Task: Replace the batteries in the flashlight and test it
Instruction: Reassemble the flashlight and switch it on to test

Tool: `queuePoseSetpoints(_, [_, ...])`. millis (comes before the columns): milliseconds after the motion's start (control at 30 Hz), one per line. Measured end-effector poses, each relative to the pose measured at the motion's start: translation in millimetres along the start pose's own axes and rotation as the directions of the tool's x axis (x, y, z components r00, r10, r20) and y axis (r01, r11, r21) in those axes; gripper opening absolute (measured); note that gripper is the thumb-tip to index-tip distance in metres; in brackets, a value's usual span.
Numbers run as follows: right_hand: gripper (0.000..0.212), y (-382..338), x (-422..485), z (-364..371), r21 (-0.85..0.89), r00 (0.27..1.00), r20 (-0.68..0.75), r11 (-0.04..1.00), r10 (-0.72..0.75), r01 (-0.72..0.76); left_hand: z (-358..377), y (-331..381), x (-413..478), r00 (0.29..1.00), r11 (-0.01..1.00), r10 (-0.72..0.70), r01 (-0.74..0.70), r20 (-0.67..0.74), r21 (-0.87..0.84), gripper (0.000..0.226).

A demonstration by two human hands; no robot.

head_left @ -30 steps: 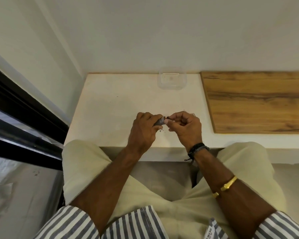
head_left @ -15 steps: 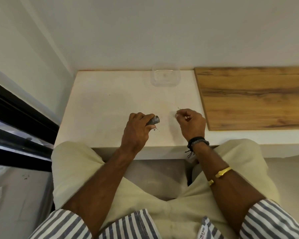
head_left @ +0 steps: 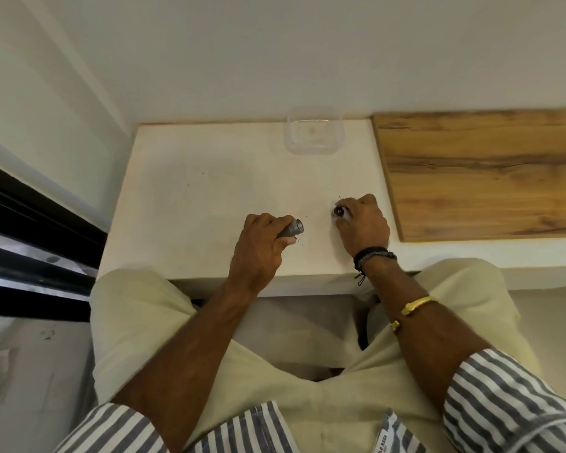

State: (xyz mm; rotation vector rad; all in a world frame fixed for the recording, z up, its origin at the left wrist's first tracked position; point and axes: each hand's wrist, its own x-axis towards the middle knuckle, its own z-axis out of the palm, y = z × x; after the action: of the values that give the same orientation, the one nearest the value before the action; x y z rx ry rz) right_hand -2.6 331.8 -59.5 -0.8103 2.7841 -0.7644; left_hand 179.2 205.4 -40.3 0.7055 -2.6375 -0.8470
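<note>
My left hand [head_left: 262, 248] grips the grey flashlight body [head_left: 291, 228] just above the white ledge [head_left: 193, 204]; its threaded open end points right. My right hand [head_left: 363, 223] pinches a small round cap [head_left: 339, 211] of the flashlight, low over the ledge and a hand's width right of the body. The two parts are apart. No batteries are visible.
A clear plastic container [head_left: 314, 130] stands at the back of the ledge against the wall. A wooden board [head_left: 484, 171] covers the ledge to the right. A dark window frame [head_left: 30, 223] runs along the left. My knees sit below the ledge's front edge.
The hands were together at the flashlight; the cap has come off and my right hand has carried it to the right, down toward the ledge. My left hand still holds the body.
</note>
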Motion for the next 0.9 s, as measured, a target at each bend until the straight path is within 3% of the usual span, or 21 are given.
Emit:
queuePoseSetpoints(100, [0.023,-11.1,-4.7,-5.8,0.117,0.995,-0.075,0.991,-0.061,0.07,-0.2,-1.3,-0.4,1.0,1.0,0.001,-0.001,-0.008,-0.005,0.029])
queuePoseSetpoints(167, [0.023,-21.6,-10.3,-10.0,0.289,0.99,-0.111,0.95,-0.088,0.117,-1.2,-1.3,-0.5,1.0,1.0,-0.005,0.005,-0.019,-0.012,0.03])
queuePoseSetpoints(267, [0.024,-34.1,-21.1,-17.1,0.503,0.995,-0.07,0.858,-0.077,0.102,-1.9,-0.1,0.8,1.0,1.0,-0.013,0.013,-0.026,-0.012,0.031])
queuePoseSetpoints(467, [0.029,-43.9,-36.0,-31.3,0.562,0.96,0.052,0.803,-0.275,0.199,-7.0,4.7,-1.9,0.998,0.999,0.03,-0.032,-0.059,-0.022,0.031])
queuePoseSetpoints(900, [0.026,-45.8,-44.6,-38.0,0.477,0.93,0.043,0.825,-0.366,0.302,-12.5,6.3,-2.8,0.997,0.997,0.072,-0.071,-0.024,0.026,0.036])
